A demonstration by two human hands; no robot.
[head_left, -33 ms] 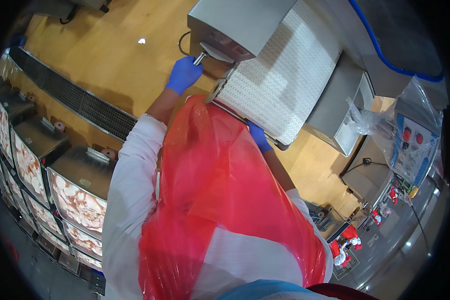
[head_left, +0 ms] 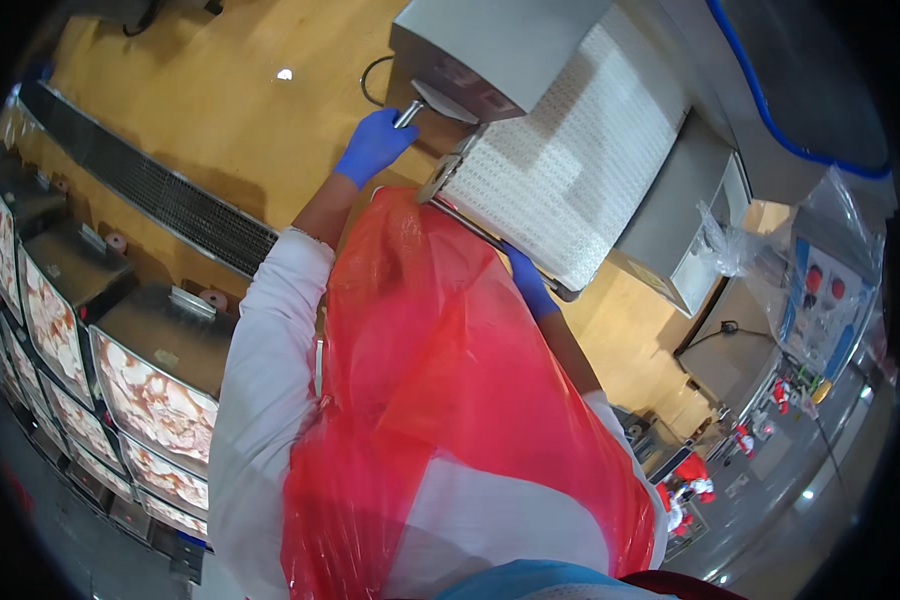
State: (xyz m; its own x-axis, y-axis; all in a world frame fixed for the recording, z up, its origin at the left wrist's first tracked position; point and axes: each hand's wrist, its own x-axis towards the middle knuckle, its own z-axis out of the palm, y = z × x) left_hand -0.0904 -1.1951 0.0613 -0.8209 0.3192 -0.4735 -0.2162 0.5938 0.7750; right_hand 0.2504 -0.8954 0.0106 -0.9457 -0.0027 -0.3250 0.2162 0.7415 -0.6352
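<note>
My left hand [head_left: 375,143], in a blue glove, is closed round a short metal handle [head_left: 409,113] that sticks out from a grey metal housing [head_left: 490,50]. Beside this housing lies a white, textured conveyor belt [head_left: 560,160]. Along the belt's near end runs a thin metal bar [head_left: 470,225]. My right hand [head_left: 528,280], also gloved in blue, is closed at the right part of that bar; its fingers are partly hidden. A red plastic apron [head_left: 420,400] covers my front and reaches up to the bar.
Stacked metal trays or bins with pictured fronts [head_left: 155,390] stand on the left. A dark floor grate [head_left: 150,180] crosses the yellow floor [head_left: 220,110]. On the right are a metal chute [head_left: 670,220] and a plastic-wrapped control panel [head_left: 825,295]. People in red and white [head_left: 685,490] are farther off.
The conveyor and housing sit slightly farther right and lower in the picture. Both hands keep their places on the handle and the bar.
</note>
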